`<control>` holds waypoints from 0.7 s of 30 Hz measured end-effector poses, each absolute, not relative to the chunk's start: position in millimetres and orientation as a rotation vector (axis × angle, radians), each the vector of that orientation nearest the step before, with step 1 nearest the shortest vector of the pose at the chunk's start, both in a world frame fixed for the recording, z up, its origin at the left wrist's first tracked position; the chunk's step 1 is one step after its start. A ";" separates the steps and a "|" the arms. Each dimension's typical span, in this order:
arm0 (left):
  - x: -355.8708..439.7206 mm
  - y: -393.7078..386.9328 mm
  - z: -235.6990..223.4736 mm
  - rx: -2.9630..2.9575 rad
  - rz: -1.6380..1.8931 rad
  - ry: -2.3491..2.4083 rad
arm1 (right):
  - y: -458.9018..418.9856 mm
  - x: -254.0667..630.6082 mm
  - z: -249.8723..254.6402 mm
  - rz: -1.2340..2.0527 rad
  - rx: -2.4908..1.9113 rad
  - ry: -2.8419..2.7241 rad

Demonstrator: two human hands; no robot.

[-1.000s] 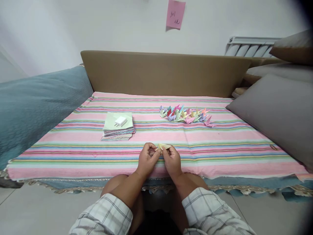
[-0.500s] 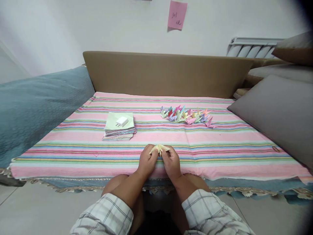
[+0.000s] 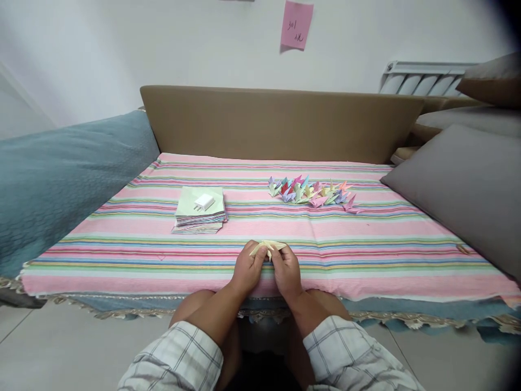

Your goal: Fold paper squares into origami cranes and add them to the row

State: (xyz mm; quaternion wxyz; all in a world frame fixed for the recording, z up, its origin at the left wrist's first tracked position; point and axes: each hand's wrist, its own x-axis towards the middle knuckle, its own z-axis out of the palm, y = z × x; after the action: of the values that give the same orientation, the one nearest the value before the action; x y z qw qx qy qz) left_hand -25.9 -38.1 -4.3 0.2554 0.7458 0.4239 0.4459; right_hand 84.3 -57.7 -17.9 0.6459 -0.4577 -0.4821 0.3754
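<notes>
Between my two hands is a pale yellow paper crane (image 3: pixel 266 245), its wings spread out to the left and right and a thin point sticking down toward me. My left hand (image 3: pixel 247 267) pinches it from the left, with the thumb on top near the middle. From the right, my right hand (image 3: pixel 287 271) pinches it the same way, and the two thumbs nearly meet. The fingers underneath are hidden. Beyond my hands, a group of folded paper cranes (image 3: pixel 311 193) in several colours lies on the striped cloth (image 3: pixel 134 251).
Left of centre stands a stack of square paper (image 3: pixel 199 220) with a white charger plug (image 3: pixel 204 202) on top. A brown backrest (image 3: pixel 277 122) runs along the back. Grey cushions (image 3: pixel 459 179) fill the right side, and a blue covered armrest (image 3: pixel 77 168) borders the left.
The thumbs have shifted inward on the yellow paper crane, and its wings look flatter and wider. Its lower point shows more clearly below the thumbs.
</notes>
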 end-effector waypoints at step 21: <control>-24.0 -41.8 0.1 1.723 1.217 1.063 | -55.9 81.6 -17.2 1.060 -1.039 -0.970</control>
State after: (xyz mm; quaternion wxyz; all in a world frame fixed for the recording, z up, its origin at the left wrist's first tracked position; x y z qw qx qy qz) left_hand -24.0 -41.8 0.1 0.3800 0.6748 0.4162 0.4765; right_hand 81.6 -55.9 -17.2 0.6322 -0.4541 -0.4238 0.4631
